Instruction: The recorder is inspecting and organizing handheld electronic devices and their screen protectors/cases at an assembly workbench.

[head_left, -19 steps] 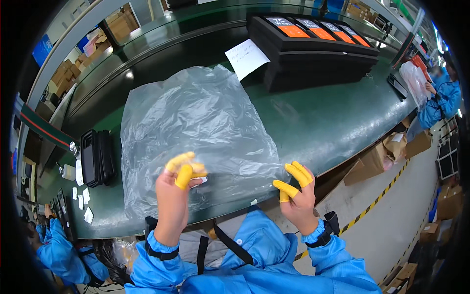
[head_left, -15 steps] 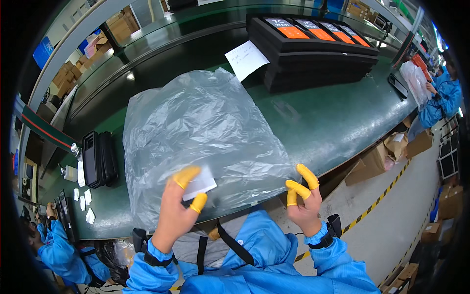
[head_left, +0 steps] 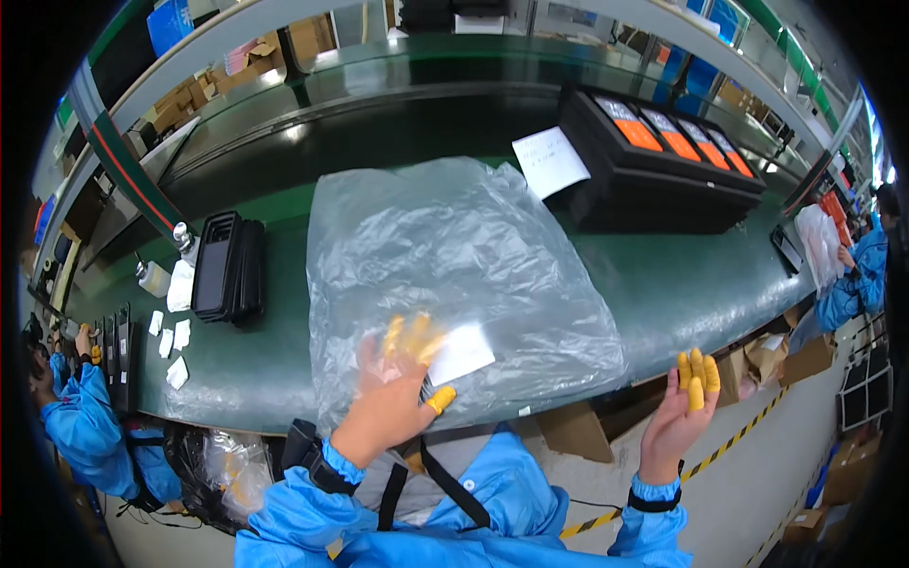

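Observation:
A large clear plastic bag (head_left: 445, 256) lies spread and wrinkled on the green table in front of me. My left hand (head_left: 393, 383) is over its near part, fingers stretched and apart, smeared by motion, with yellow finger cots on the tips. Beside those fingers a small white paper (head_left: 461, 353) rests on the bag; whether the hand touches it is unclear. My right hand (head_left: 684, 402) is raised beyond the table's near edge, to the right of the bag. Its cot-covered fingertips and thumb are drawn together, with nothing visible between them.
Black foam trays (head_left: 653, 180) holding orange-and-white items are stacked at the back right, beside a handwritten sheet (head_left: 551, 163). Black cases (head_left: 227, 270), a bottle (head_left: 151, 277) and paper scraps (head_left: 177, 372) sit at left. Co-workers (head_left: 80, 407) are at both sides; an open carton (head_left: 578, 431) is below the edge.
My right hand has left the bag's near right corner and moved right, its fingers drawing together. My left hand's fingers have spread beside the paper. The whole view has shifted.

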The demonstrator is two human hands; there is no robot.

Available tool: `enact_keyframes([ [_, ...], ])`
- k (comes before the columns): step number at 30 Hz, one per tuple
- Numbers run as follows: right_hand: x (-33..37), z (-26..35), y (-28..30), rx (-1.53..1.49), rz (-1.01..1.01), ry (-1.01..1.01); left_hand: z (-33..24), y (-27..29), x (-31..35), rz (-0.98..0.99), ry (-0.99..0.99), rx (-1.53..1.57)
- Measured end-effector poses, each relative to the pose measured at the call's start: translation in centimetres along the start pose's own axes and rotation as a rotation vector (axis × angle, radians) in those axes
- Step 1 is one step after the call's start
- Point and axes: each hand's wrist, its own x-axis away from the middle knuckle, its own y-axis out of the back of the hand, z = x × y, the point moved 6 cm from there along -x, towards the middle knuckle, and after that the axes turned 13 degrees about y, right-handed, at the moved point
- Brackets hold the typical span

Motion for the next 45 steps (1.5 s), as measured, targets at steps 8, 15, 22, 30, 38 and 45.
enact_keyframes([
  [8, 10.5, 2.4, -18.5, 0.386, 1.634, 0.109, 2.3, 5.1, 3.0, -0.141, 0.182, 0.327],
  [15, 12.5, -5.2, -21.0, 1.095, 1.486, 0.41, 5.9, 2.2, 3.1, -0.167, 0.41, 0.115],
  [22, 7.8, -7.4, -20.4, 1.154, 1.157, 0.525, 6.1, 4.1, 4.3, -0.251, 0.471, 0.375],
  [30, 8.9, -12.3, -22.2, 1.085, 1.193, 0.42, 6.5, 0.5, 2.5, -0.13, 0.432, 0.115],
  [38, -4.6, -7.6, -32.7, 0.606, 1.127, 0.347, 13.6, 10.9, -9.0, -0.582, 0.228, 0.687],
  [45, 0.1, 11.7, -28.5, 0.631, 0.748, 1.243, 7.8, 18.4, 5.7, -1.039, 0.158, 0.414],
])
